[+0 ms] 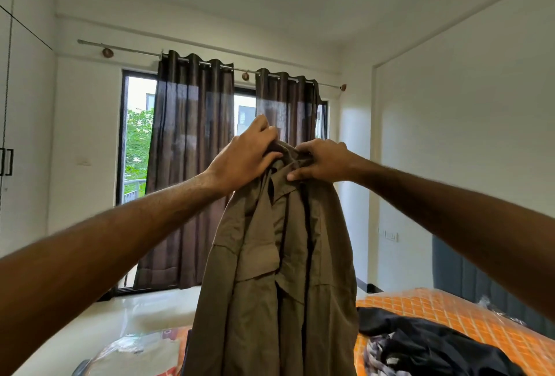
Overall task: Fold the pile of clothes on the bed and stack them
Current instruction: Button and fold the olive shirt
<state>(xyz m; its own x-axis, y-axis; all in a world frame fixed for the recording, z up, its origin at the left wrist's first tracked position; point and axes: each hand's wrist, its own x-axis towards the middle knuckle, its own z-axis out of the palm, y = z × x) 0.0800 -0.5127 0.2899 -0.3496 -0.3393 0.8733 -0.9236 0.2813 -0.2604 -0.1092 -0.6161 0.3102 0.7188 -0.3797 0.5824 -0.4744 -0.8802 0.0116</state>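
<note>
Two hands hold one garment at its top edge. Left hand (246, 155): fingers curled over the bunched collar area of the olive-brown shirt (276, 270), thumb pressed against the cloth from the near side. Right hand (322, 161): fingers curled into the same bunched cloth just beside the left hand, thumb lying along the collar below. Both hands grip the shirt; neither is spread wide.

Shirt position: raised in the air, hanging straight down from the hands, collar uppermost, front placket and a chest pocket facing the camera. Its lower part runs past the bottom of the view, so the hem cannot be seen.

Bed (420, 312), with orange checked covering: below and to the right of the shirt. Dark clothes (420, 342) lie in a loose heap on the bed, right of the shirt's lower half, with a grey patterned piece (375, 348) at the heap's near-left edge.

Behind the shirt: brown curtains (192, 165) on a rod, partly covering a window (138, 135). White wardrobe (18, 135): far left of the shirt.
</note>
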